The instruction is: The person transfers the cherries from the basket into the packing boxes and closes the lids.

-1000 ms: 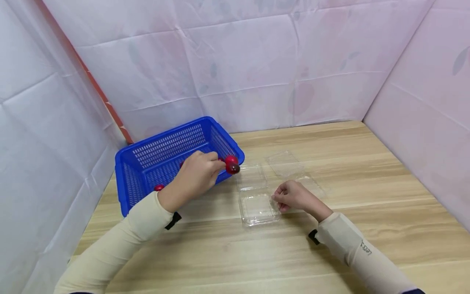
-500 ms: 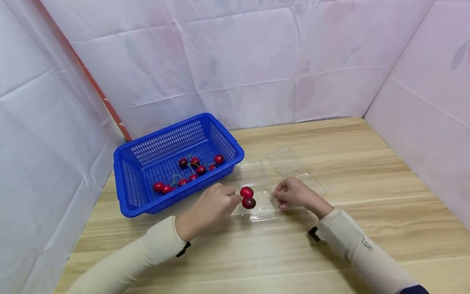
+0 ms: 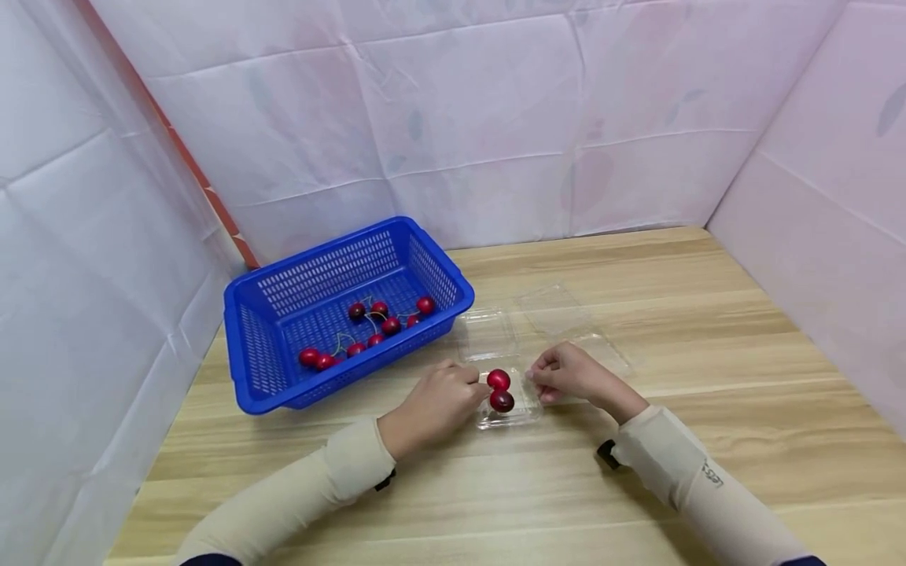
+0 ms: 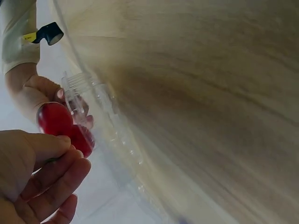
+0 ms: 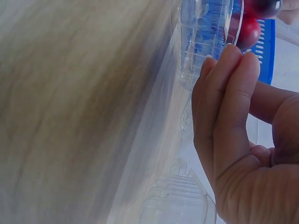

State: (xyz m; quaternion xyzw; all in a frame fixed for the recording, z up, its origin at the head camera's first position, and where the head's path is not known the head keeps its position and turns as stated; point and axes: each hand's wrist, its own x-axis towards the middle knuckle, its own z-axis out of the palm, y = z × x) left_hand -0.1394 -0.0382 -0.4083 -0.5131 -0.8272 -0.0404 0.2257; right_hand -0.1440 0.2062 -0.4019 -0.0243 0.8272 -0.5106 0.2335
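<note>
Lower middle of frame, my left hand (image 3: 444,397) pinches two cherries (image 3: 502,400) by their stems over the clear box (image 3: 511,420); my right hand (image 3: 572,373) pinches its rim. Probably light, slick, bruisable fruit: stems suit best.

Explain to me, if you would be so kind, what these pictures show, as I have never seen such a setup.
There is no machine here, only a person's bare hands. The wide view is taken from the head, looking forward and down; the close views come from each wrist. On the wood-grain table are a blue plastic basket with loose cherries in it, an open clear clamshell container and, to its right, a second clamshell. The left hand pinches a pair of cherries, apparently by the stems; the right hand grips the first container's edge.
</note>
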